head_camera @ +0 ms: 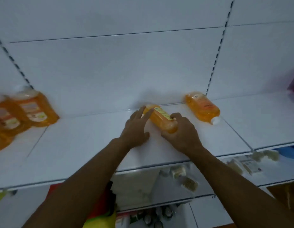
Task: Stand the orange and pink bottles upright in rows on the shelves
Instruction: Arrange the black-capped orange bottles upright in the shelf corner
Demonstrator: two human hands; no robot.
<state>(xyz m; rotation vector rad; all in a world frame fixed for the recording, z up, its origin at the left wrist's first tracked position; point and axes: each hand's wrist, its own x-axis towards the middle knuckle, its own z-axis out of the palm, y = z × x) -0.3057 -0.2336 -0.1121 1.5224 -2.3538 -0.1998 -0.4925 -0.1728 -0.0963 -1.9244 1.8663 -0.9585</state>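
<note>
Lying flat, the orange bottle [161, 118] points cap-end nearward, right hand [182, 134] gripping, left hand [135, 129] relaxed.

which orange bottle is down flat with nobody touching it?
The orange bottle with the white cap lying at the right of the white shelf. The middle one is in both hands; the left cluster stands upright.

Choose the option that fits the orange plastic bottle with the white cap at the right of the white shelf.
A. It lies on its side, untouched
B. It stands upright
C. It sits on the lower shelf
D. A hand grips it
A: the orange plastic bottle with the white cap lies flat on the white shelf, clear of the right hand and the left hand.
</note>
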